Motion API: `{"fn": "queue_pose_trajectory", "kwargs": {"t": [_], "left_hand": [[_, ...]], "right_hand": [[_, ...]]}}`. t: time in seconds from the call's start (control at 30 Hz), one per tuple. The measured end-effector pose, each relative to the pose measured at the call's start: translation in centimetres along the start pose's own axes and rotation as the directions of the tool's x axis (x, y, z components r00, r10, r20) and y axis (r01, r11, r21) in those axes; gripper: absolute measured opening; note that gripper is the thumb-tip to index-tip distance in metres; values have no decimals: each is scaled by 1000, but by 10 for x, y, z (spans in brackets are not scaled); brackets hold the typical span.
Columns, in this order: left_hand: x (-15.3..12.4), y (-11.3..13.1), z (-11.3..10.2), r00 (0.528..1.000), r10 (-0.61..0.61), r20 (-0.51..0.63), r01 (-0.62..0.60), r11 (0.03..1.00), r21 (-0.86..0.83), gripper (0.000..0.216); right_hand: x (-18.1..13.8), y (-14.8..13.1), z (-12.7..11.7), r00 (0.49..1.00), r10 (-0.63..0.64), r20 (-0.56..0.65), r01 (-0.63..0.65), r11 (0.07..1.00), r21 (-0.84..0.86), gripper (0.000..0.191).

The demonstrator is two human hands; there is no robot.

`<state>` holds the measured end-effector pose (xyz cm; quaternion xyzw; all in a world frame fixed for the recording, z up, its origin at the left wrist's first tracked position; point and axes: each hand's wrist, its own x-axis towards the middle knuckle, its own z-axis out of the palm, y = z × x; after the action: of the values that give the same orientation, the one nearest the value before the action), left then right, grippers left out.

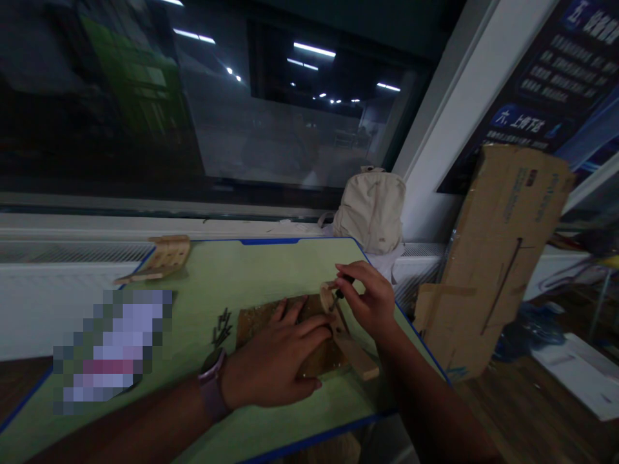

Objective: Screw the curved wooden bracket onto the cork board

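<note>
My left hand (pixel 278 361) lies flat with fingers spread on a brown wooden board (pixel 256 317) on the green table (pixel 271 270). My right hand (pixel 370 299) pinches a small dark-handled screwdriver (pixel 340 293), its tip pointing down at a light wooden piece (pixel 355 354) that rests on the board's right end. A watch with a purple strap sits on my left wrist. A small heap of dark screws (pixel 221 325) lies just left of the board.
A slatted wooden part (pixel 162 258) sits at the table's far left corner. A beige backpack (pixel 372 209) stands on the window sill behind the table. A large cardboard box (pixel 498 258) leans against the wall at right. A blurred patch covers the table's left.
</note>
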<state>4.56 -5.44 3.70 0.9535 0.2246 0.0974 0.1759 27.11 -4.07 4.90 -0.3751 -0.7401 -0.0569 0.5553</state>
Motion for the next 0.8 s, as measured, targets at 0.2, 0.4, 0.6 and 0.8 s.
{"fn": "queue_pose_trajectory", "kwargs": {"t": [0.2,0.4,0.6,0.8], "left_hand": [[0,1,-2,1000,-7,27,7,1000,20,71],[0,1,-3,1000,-4,12,4,1000,4,67],[2,3,-4,999,-22,40,22,1000,7,71],[2,5,-7,997,-38,71,37,999,18,72]], "right_hand": [[-5,3,-2,997,-70,-38,61,978,-200,11],[-7,-1,2,998,-16,55,11,997,79,36],[-10,-5,7,974,143,178,-202,902,381,32],[-13,-2,5,999,29,25,-26,994,-103,26]]}}
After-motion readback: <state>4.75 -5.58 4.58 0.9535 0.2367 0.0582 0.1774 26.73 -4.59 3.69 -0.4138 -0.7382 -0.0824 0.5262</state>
